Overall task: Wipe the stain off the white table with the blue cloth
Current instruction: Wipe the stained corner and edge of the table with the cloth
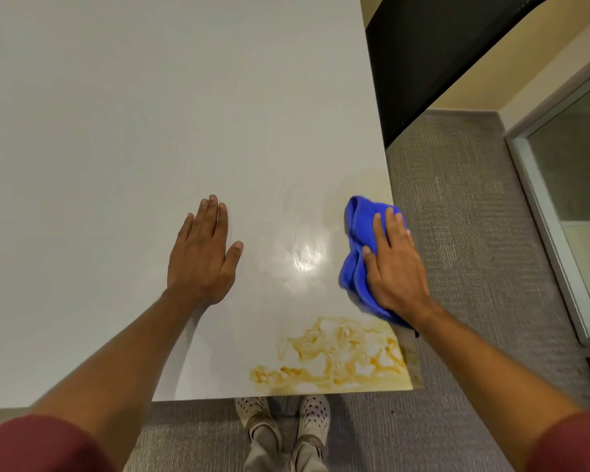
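Observation:
An orange-yellow smeared stain (pixel 334 359) covers the near right corner of the white table (pixel 133 131). My right hand (pixel 394 267) presses flat on a bunched blue cloth (pixel 356 247) at the table's right edge, just beyond the stain. The cloth's near end hangs over the edge. A faint yellowish tint and a wet, shiny smear (pixel 307 253) lie left of the cloth. My left hand (pixel 203 253) rests flat on the table with fingers together, holding nothing, well left of the cloth.
The table's front edge runs just past the stain, above my shoes (pixel 283 420) on grey carpet (pixel 474 233). A dark panel (pixel 433 56) stands at the far right, and a glass door frame (pixel 552 212) at the right.

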